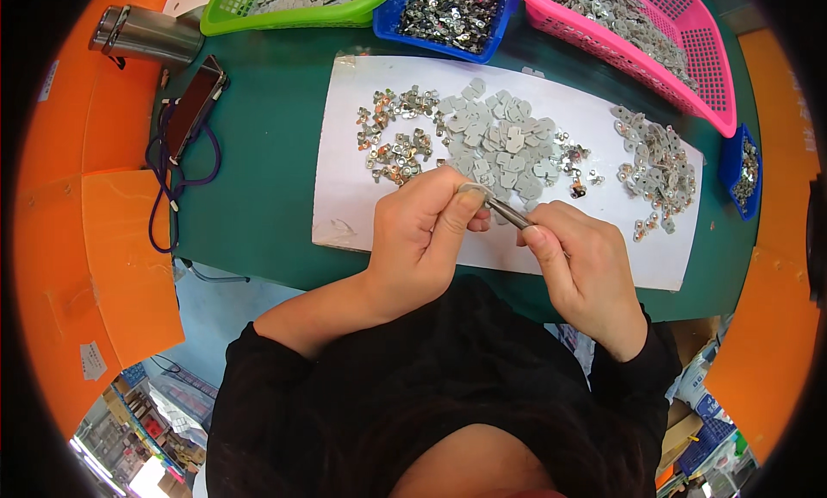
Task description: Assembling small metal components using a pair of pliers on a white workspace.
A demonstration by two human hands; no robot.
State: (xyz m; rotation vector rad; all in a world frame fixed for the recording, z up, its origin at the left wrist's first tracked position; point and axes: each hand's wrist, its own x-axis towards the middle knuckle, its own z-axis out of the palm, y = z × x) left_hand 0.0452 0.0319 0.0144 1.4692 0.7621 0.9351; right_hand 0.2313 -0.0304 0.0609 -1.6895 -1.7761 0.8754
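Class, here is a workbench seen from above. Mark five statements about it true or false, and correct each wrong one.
1. The right hand holds a slim metal tool. True.
2. The left hand lies flat and open. False: its thumb and fingers pinch a small piece.
3. Flat grey pieces lie heaped on the white board. True.
4. The pink basket stands left of the green basket. False: it stands right of it.
5. The phone lies left of the white board. True.
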